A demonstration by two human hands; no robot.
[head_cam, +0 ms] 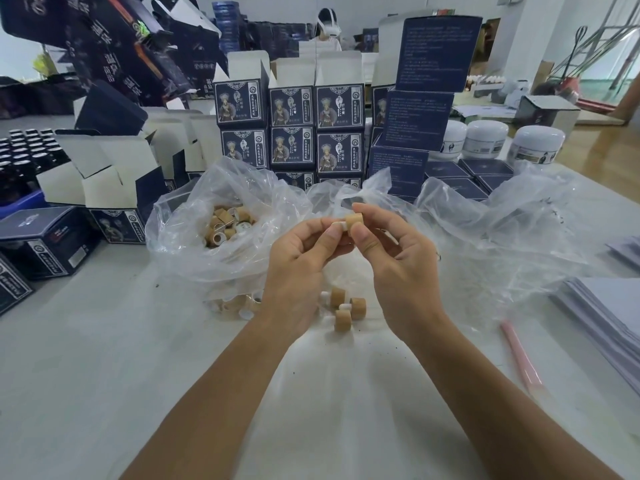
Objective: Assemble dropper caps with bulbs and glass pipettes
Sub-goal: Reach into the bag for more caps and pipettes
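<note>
Left hand: the left hand (pixel 304 258) is up over the table (pixel 104 375), thumb and fingertips pinching a small white bulb (pixel 338 226) at the mouth of the cap.
Right hand: the right hand (pixel 391 258) grips the tan cap (pixel 355 221) between thumb and forefinger, held level with the left, the two meeting in mid-air.
Where the piece is: cap and bulb touch, the bulb poking out of the cap's left end; how deep it sits I cannot tell.
Step in hand: looks like the bulb is being seated in the cap, pipette not yet in sight.
Finished pile: three capped pieces (pixel 343 308) lie on the table just below the hands, white tips showing.
Supply: loose caps (pixel 227 225) sit in the open plastic bag (pixel 194 258) to the left, more spilled under its edge.
Risk one: a crooked push could fold the bulb's lip, leaving it half-seated.
Risk two: both grips are fingertip only, so a hard squeeze could pop the cap loose and send it rolling among the pile.
Risk three: the crinkled second bag (pixel 502 230) lies right behind the hands; a dropped bulb could vanish in its folds.
Risk four: a pink stick (pixel 519 358) lies near the right forearm, easy to nudge off.
</note>
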